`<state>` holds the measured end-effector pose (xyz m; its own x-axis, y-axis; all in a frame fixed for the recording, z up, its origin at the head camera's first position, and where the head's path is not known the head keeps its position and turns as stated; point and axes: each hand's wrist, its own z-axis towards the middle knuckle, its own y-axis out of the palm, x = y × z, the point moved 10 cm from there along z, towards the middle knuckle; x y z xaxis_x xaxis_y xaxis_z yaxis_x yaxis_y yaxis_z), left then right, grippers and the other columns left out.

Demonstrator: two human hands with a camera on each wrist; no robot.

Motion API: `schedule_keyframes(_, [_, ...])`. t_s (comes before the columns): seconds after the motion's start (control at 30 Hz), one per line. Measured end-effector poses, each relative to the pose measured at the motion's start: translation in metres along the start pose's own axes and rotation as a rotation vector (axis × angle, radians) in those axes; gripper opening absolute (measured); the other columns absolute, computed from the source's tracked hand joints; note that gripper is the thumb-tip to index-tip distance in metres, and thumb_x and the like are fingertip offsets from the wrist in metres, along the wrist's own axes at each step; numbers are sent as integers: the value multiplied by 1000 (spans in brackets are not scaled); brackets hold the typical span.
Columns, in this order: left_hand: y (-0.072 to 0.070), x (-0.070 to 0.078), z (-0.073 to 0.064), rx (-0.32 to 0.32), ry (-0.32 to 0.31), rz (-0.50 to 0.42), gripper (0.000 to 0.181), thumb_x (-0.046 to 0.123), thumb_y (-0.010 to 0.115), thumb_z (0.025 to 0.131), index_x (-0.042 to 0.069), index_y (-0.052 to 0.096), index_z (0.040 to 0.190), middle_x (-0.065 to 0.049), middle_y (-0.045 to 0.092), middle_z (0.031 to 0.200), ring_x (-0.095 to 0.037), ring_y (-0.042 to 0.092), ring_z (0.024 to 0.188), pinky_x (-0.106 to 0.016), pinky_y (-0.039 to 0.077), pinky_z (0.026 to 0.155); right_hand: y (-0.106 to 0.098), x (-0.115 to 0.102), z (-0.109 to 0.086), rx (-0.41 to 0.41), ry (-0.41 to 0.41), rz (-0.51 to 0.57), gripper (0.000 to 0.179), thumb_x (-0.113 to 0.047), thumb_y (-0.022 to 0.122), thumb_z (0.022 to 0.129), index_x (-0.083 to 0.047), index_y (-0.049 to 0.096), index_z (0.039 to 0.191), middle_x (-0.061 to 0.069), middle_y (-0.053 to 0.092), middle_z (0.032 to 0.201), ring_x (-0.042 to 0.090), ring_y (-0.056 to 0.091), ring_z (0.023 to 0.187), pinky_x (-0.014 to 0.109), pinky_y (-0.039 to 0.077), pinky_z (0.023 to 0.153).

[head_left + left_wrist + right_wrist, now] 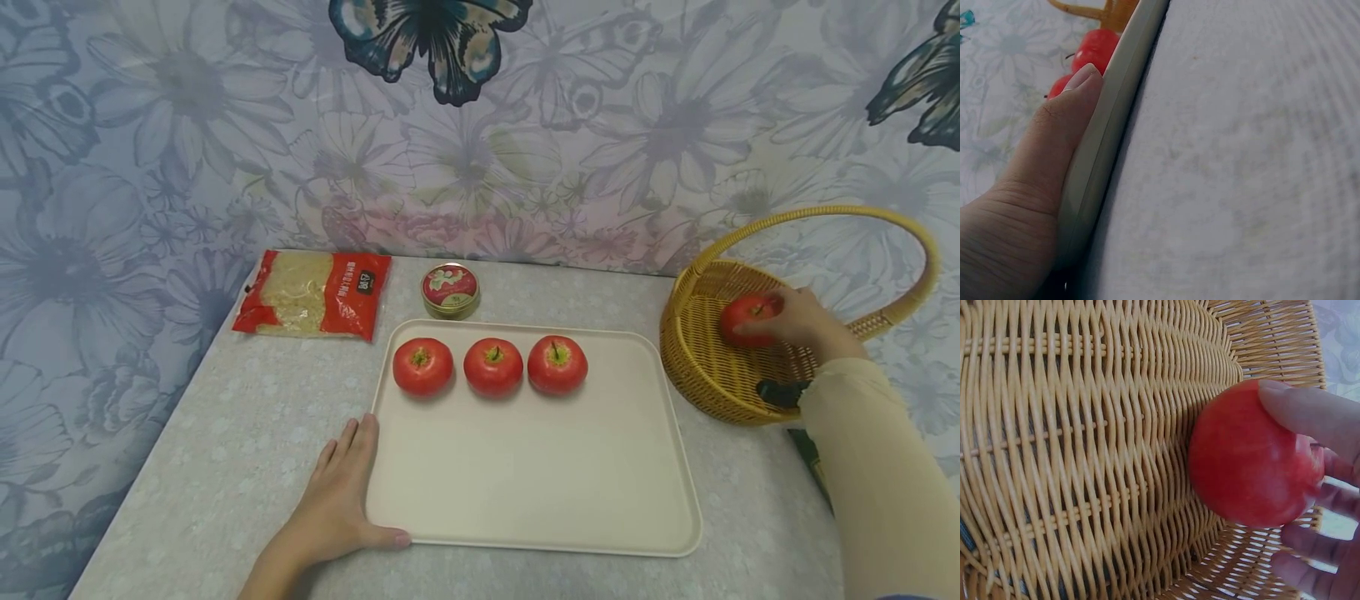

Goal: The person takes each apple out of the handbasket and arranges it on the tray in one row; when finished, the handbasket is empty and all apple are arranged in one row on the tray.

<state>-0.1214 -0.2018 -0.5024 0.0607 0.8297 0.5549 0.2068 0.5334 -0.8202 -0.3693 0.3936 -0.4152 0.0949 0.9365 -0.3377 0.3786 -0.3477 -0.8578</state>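
In the wicker basket (693,350), my right hand (806,321) grips a red apple (742,321). The right wrist view has the thumb and fingers curled round this apple (1250,456), close to the woven wall. Three more apples, a left one (422,367), a middle one (492,367) and a right one (557,365), sit in a row along the far side of a cream tray (540,475). My left hand (337,500) rests at the tray's near left corner with fingers straight, its thumb (1060,125) along the near edge.
A red and clear packet (315,294) of pale food lies at the back left. Beside it stands a round red and gold tin (450,289). The basket's tall handle (817,212) arches above my right hand. A dark object (780,392) shows by my right wrist. A patterned wall rises behind.
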Motion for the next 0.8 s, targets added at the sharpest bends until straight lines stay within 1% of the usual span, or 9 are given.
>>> schedule_keyframes(0.13, [-1,1,0,-1,1,-1,155,80,81,46,6,5,160,-19,13,166,-42,6,153,-59,8,120,7,-3,0,-67,-8,45,106,-52,70,87,16,14,145,42,31,136,59,35,122,71,36,100])
schedule_keyframes(0.2, [-1,1,1,0,2,2,155,80,81,46,6,6,160,-20,13,166,-42,6,153,-60,8,120,10,-4,-1,-87,-10,62,106,-49,72,87,16,11,145,41,29,138,59,33,125,72,34,102])
schedule_keyframes(0.27, [-1,1,1,-4,0,4,156,81,81,46,6,5,160,-20,13,166,-42,6,153,-61,8,120,11,-4,-2,-92,-19,49,107,-47,74,85,17,11,144,42,29,137,59,33,125,72,34,102])
schedule_keyframes(0.33, [-1,1,1,-5,0,4,156,82,80,46,7,5,160,-20,13,166,-43,6,153,-61,9,120,12,-4,-4,-95,-28,13,109,-48,75,84,18,12,143,42,30,136,60,34,124,72,34,102])
schedule_keyframes(0.43, [-1,1,1,-3,0,1,156,81,80,46,7,5,160,-20,13,166,-43,6,153,-61,8,120,14,-2,-6,-114,-25,-42,109,-54,73,84,15,15,144,41,32,135,60,36,122,72,35,100])
schedule_keyframes(0.5, [-2,1,1,0,3,1,156,81,80,45,6,5,160,-20,13,166,-43,6,153,-61,8,120,16,-1,-6,-132,-22,-61,109,-58,71,83,12,16,145,41,33,136,60,36,122,74,35,100])
schedule_keyframes(0.57, [-2,1,0,1,3,2,157,81,81,45,5,5,160,-20,13,166,-43,6,153,-60,8,120,17,-2,-7,-142,-19,-63,107,-60,70,83,10,19,145,39,34,136,60,36,122,74,35,99])
schedule_keyframes(0.67, [-2,1,0,0,2,2,157,81,80,45,6,5,160,-21,13,166,-43,6,153,-60,8,120,16,-5,-8,-138,-34,-62,105,-59,71,82,10,22,144,38,37,135,58,39,121,73,37,97])
schedule_keyframes(0.8, [-3,1,0,-1,1,-2,157,82,79,46,6,4,160,-21,13,166,-44,6,153,-61,8,120,15,-9,-11,-135,-32,-44,109,-60,73,80,9,21,147,38,38,135,56,41,120,71,39,96])
